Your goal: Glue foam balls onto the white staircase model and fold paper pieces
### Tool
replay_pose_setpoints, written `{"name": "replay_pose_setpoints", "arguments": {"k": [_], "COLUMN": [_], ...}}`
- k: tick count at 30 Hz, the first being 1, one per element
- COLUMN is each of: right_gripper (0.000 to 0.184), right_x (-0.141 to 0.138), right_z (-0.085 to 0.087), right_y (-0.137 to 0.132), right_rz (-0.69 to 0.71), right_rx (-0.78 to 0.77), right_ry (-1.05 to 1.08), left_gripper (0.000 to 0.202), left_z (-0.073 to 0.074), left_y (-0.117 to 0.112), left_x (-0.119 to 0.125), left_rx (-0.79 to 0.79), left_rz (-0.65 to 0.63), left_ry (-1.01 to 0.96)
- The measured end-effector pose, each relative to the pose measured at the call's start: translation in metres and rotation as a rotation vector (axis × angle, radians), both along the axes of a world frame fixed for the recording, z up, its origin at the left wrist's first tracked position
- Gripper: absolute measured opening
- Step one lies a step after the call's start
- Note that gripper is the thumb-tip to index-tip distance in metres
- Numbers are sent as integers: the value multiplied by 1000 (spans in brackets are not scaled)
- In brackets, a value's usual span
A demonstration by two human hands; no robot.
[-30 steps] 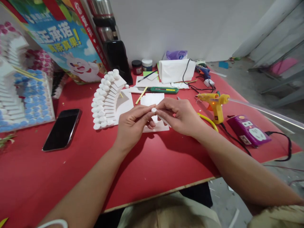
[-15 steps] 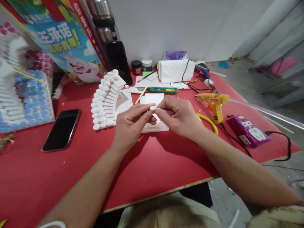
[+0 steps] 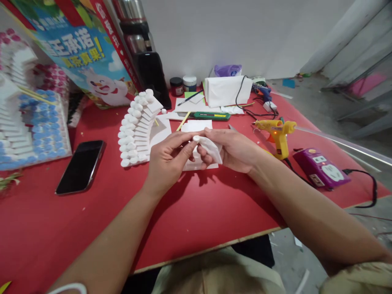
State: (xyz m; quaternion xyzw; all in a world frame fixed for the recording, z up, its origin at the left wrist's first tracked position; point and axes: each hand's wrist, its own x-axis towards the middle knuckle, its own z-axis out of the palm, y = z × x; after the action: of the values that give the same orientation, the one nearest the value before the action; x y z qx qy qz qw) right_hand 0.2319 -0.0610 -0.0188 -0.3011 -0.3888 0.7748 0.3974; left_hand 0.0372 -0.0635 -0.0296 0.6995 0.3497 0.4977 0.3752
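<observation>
Between the thumb and fingers of my left hand (image 3: 170, 157) is a small white paper roll (image 3: 196, 139). A thin, soft white paper strip (image 3: 212, 149) runs from the roll into my right hand (image 3: 235, 151), which is closed around it. The strip's loose part hangs across the right fingers, slightly creased. Both hands are close together above white sheets (image 3: 196, 125) on the red table. Just left of them stands a curved white model (image 3: 134, 132), made of stacked flat pieces edged with rounded white rolls.
A yellow glue gun (image 3: 277, 132) and purple power socket (image 3: 321, 168) are at the right, with cords. Behind the hands lies a green utility knife (image 3: 211, 116). A phone (image 3: 80, 167) lies at the left, near a blue-and-white model (image 3: 45, 126). The table edge (image 3: 214, 249) is close to my body.
My right hand has turned and shifted slightly, from pinching beside the roll to closing around the strip, whose loose part now shows. My left hand keeps its pinch on the roll.
</observation>
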Motion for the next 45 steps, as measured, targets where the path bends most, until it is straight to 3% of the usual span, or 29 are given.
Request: {"name": "replay_pose_setpoints", "arguments": {"k": [4,9,16,25,29,34,41,45], "right_gripper": [25,25,34,19,19,20,22,25], "right_x": [1,1,-5,-18,-13,-3,-4,-9], "right_z": [1,9,11,1,2,5,-3,-1], "right_y": [-3,-7,-16,-25,-23,-19,-17,-19], "right_rz": [-45,-50,-368,-596,-537,-375,-401,-406], "right_rx": [77,368,712,1157,1151,1219,1320,1183], "right_ry": [-65,-341,-942,-1089,-1072,-990,-1097,-1149], "left_gripper": [21,18,16,14,15,11,25,26], "left_z": [0,-1,-3,-1,-3,-2,-2,-5], "left_y": [0,1,0,-10,-11,-1,4,3], "left_x": [1,1,5,14,14,5,-1,0], "left_rx": [-25,-75,-166,-44,-110,-302,-420,-425], "left_rz": [12,26,63,148,162,57,-76,-98], "left_ry": [-25,-77,-131,-94,-169,-207,-190,-188]}}
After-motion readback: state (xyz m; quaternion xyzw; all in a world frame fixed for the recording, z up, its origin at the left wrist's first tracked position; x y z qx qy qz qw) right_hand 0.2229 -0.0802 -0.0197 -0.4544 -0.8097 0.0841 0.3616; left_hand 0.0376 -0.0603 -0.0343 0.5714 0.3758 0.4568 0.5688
